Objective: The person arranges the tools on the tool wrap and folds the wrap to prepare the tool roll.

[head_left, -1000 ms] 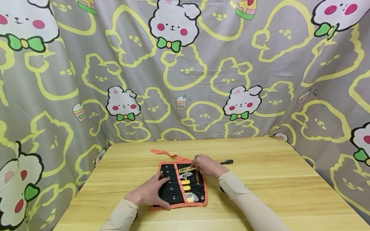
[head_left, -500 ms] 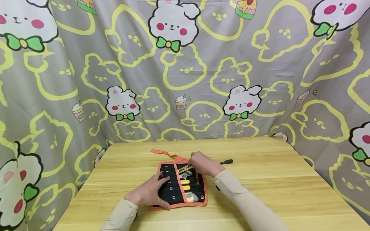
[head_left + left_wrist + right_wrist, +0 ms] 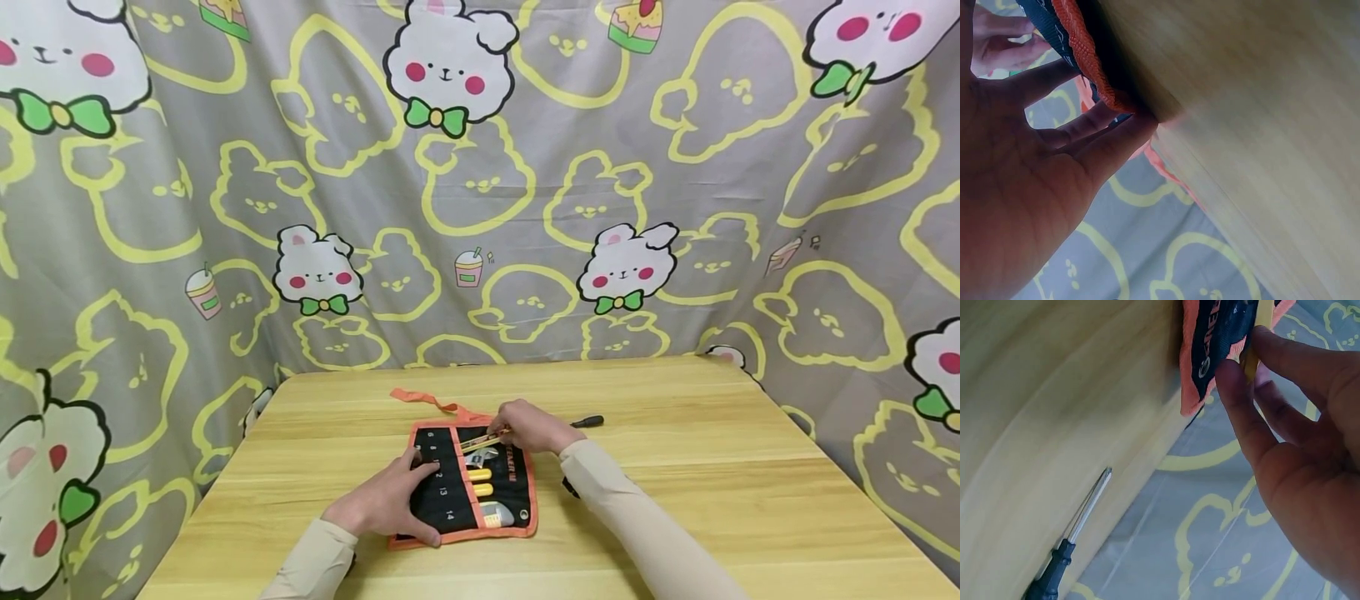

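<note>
A black tool pouch with orange edging point(image 3: 441, 500) lies unrolled on the table, size numbers printed on its left half. My left hand point(image 3: 390, 496) rests spread across that half; in the left wrist view its fingertips point(image 3: 1141, 125) touch the orange edging. At the pouch's upper right, my right hand point(image 3: 534, 427) pinches a slim yellow utility knife point(image 3: 1264, 315) between thumb and fingers. The knife's lower end is at a pocket opening. Below it, an adjustable wrench point(image 3: 480, 457), two yellow handles point(image 3: 481, 489) and a grey tool with a yellow part point(image 3: 495, 514) sit in pockets.
A black-handled screwdriver point(image 3: 588, 422) lies on the wooden table point(image 3: 675, 467), right of the pouch. An orange tie strap point(image 3: 423, 398) trails from the pouch's far edge. A patterned curtain point(image 3: 480, 200) stands behind and on both sides.
The right hand has shifted slightly left, tilting the knife steeper and then flatter again near the pocket. The left hand and the pouch stay put.
</note>
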